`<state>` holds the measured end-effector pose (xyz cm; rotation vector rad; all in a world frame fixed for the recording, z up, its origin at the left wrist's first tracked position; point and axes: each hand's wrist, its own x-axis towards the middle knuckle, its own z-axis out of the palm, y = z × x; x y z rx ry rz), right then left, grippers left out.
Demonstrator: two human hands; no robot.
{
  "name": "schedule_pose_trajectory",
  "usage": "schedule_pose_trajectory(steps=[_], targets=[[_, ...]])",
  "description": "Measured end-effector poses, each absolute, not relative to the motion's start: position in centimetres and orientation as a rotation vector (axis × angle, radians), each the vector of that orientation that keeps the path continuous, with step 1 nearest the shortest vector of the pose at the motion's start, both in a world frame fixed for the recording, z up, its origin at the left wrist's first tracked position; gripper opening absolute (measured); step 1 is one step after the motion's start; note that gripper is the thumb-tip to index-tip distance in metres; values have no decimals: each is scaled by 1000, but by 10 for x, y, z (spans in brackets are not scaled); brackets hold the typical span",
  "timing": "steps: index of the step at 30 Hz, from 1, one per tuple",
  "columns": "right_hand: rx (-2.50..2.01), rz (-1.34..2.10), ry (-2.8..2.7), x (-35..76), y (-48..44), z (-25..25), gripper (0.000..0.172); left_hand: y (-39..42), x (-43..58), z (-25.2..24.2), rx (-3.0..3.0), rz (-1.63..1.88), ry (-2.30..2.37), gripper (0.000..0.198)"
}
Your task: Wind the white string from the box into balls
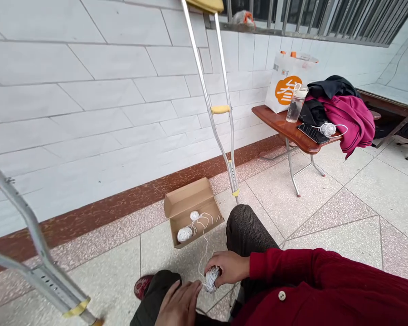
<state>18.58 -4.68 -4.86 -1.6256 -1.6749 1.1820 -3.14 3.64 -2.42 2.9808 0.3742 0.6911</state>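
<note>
Pale wall tiles (98, 104) form the background, above a speckled floor (115, 267) that spreads beyond your fingers. Well left of them is a metal crutch (52, 283). Your left hand (180, 303) lies over your left leg (163, 280), fingers close together, tips beside the yarn; whether they pinch it, I cannot tell. Ahead of your fingertips an open cardboard box (188, 197) holds a larger ball (184, 234) and a smaller ball (194, 215) among loose loops. One strand (206, 248) reaches from there to the bundle of yarn (211, 278) pinched between your right hand's (233, 267) thumb and curled fingers. Crossed loops could knot if you pull quickly; slackening that pinch could drop the bundle between your knees. Beyond your right fingers, a second crutch (233, 179) could topple if your knee bumps it. Farther right, a brown table (275, 120) bears a bag (277, 86), bottle (294, 108), phone (311, 132), another yarn ball (327, 129) and overhanging clothes (350, 113).
</note>
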Motion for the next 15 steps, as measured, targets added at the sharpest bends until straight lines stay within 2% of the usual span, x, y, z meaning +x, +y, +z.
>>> schedule_pose_trajectory(steps=[3, 5, 11, 15], targets=[[-1491, 1683, -1232, 186, -51, -45, 44, 44, -30, -31, 2864, 637, 451, 44], [-1363, 1858, -931, 185, -51, -42, 48, 47, -28, -40, 2737, 602, 616, 47], [-1173, 1770, -673, 173, -52, -26, 54, 30, -21, -43, 2158, 481, 1083, 71], [-1102, 1614, -669, 169, -44, -11, 53, -2, -12, -35, 1928, 348, 1072, 72]])
